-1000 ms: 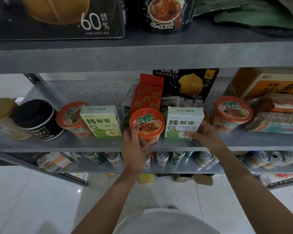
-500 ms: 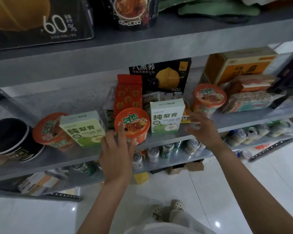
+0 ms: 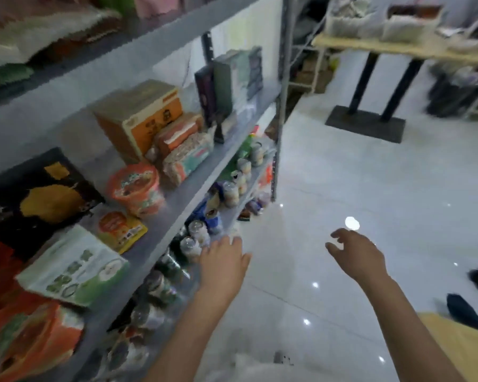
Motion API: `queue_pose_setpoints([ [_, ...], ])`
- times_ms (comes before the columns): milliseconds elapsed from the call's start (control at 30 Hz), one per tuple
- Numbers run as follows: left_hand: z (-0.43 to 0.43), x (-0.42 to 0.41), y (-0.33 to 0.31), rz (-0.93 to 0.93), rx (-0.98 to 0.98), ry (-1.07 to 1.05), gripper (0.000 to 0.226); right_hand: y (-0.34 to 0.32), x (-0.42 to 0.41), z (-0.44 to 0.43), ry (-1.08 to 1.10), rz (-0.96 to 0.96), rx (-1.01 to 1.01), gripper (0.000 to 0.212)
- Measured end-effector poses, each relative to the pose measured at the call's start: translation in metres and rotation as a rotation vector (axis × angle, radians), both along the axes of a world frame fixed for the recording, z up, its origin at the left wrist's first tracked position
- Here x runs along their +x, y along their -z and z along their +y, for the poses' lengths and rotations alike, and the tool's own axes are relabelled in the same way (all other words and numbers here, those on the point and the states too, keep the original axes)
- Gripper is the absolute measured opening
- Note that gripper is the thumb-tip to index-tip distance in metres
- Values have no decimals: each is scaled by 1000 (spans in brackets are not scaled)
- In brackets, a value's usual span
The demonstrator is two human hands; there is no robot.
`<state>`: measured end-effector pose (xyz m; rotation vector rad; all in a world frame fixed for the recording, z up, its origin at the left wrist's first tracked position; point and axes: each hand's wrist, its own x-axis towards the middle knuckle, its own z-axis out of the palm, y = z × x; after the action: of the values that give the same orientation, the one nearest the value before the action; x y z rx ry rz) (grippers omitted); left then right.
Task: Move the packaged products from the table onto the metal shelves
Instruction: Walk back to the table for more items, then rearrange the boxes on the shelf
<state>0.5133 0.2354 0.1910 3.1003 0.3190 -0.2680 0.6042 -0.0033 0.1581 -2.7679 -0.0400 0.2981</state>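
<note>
On the grey metal shelves, a white-and-green carton, an orange round noodle cup and an orange cardboard box sit on the middle tier, with a row of small drink containers on the tier below. Both hands hang empty over the glossy white tiled floor, well apart: the left hand flat-fingered just beside the shelf edge, the right hand with fingers loosely curled. A pale wooden table on black legs stands beyond, its load blurred
</note>
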Motion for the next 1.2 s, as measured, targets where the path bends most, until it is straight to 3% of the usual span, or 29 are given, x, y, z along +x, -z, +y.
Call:
queue_pose_setpoints([
  [200, -95, 53, 7, -34, 23, 567, 44, 4, -97, -113, 569, -26, -3, 37],
  [433, -177, -2, 19, 18, 4, 1185, 43, 1, -292, -114, 1162, -64, -16, 38],
  [833, -260, -245, 18, 69, -45, 1931, 41, -25, -613, -17, 1961, -106, -103, 35],
  [1200, -274, -539, 25, 138, -60, 2232, 42, -32, -879, 61, 2313, -97, -148, 33],
])
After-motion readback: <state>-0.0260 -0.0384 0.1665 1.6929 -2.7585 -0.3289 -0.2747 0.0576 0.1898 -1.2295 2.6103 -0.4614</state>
